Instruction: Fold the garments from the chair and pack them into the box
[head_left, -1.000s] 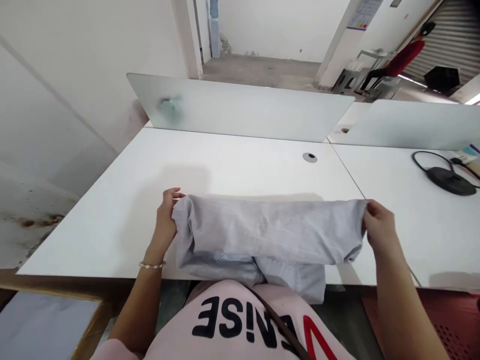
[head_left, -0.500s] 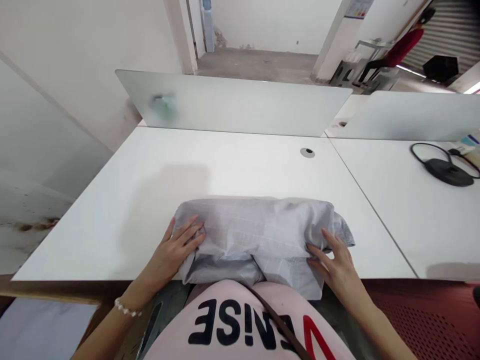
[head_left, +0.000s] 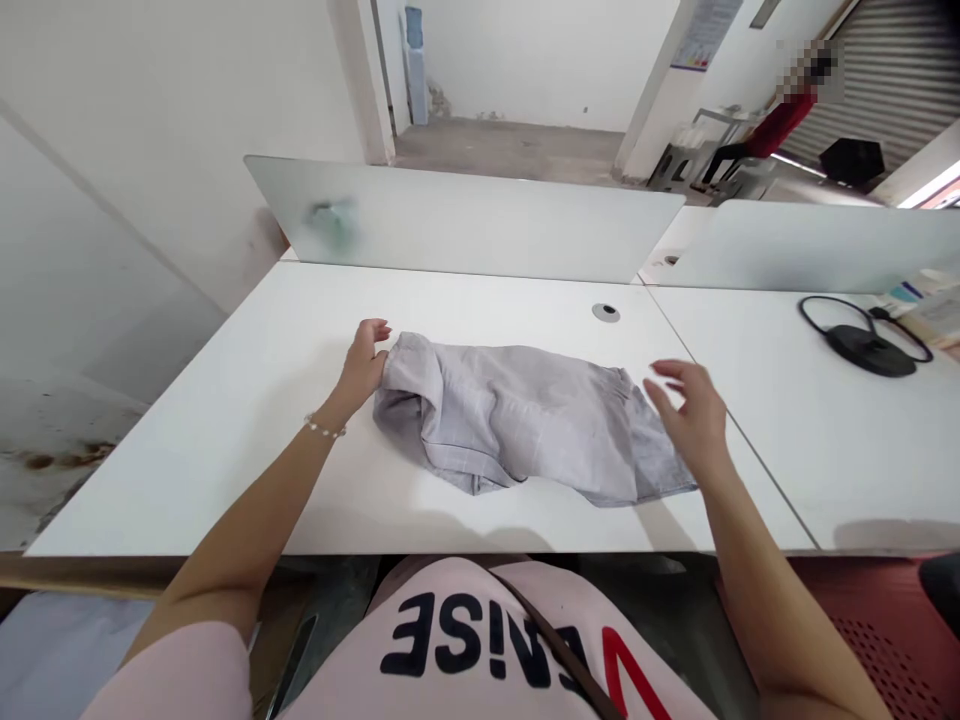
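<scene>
The left arm reaches forward and inward over the surface (head_left: pixel 202 390), its forearm slanting up from the near left. The left hand (head_left: pixel 365 362) is at the upper left corner of the grey cloth (head_left: pixel 532 420), palm turned inward and fingers bent toward the right. Its grip is apart, with a gap between the upper fingers and the lowest digit, which lies right at the cloth's edge; whether it touches the fabric is hard to tell. A beaded bracelet (head_left: pixel 325 428) circles this wrist.

The right arm comes up from the near right, its forearm leaning inward. The right hand (head_left: pixel 694 415) is by the cloth's right end, palm turned inward, with bent fingers and the thumb pointing left. Its grip is apart too, the thumb separate from the fingers, and holds nothing.

The cloth lies bunched and partly folded on the surface between the hands, in front of the pink shirt (head_left: pixel 480 640). Beyond it are a round cable hole (head_left: pixel 606 313) and a frosted divider (head_left: pixel 480 225); a black round base (head_left: pixel 870 350) with a cable sits farther right.
</scene>
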